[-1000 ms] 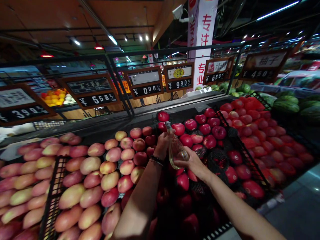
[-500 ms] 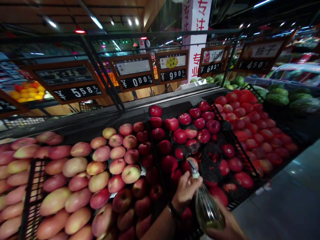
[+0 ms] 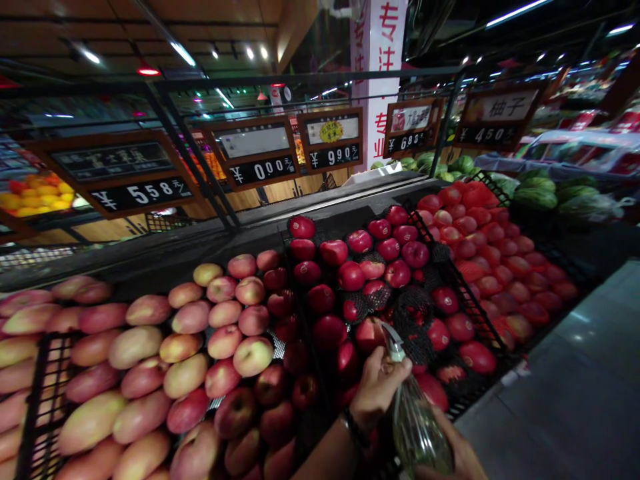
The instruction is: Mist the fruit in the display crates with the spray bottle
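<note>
My left hand (image 3: 376, 387) is wrapped round the neck of a clear spray bottle (image 3: 417, 423), just under its white nozzle (image 3: 391, 337). My right hand (image 3: 453, 457) cups the bottle's lower body at the bottom edge of the view, fingers closed on it. The bottle holds pale liquid and tilts up to the left. A dark bracelet (image 3: 353, 427) sits on my left wrist. The nozzle is just above dark red apples (image 3: 380, 267) lying in black foam nets in the middle bin.
Pink-yellow apples (image 3: 225, 327) and mangoes (image 3: 90, 373) fill black crates to the left. Brighter red apples (image 3: 490, 253) lie to the right, watermelons (image 3: 545, 193) behind them. Price boards (image 3: 260, 157) hang on a black rail. A grey floor aisle (image 3: 575, 400) runs at right.
Both hands and the bottle dropped from mid-frame over the red apples to the bottom edge, closer to me. In the last half second they hardly moved; the view shifted slightly right.
</note>
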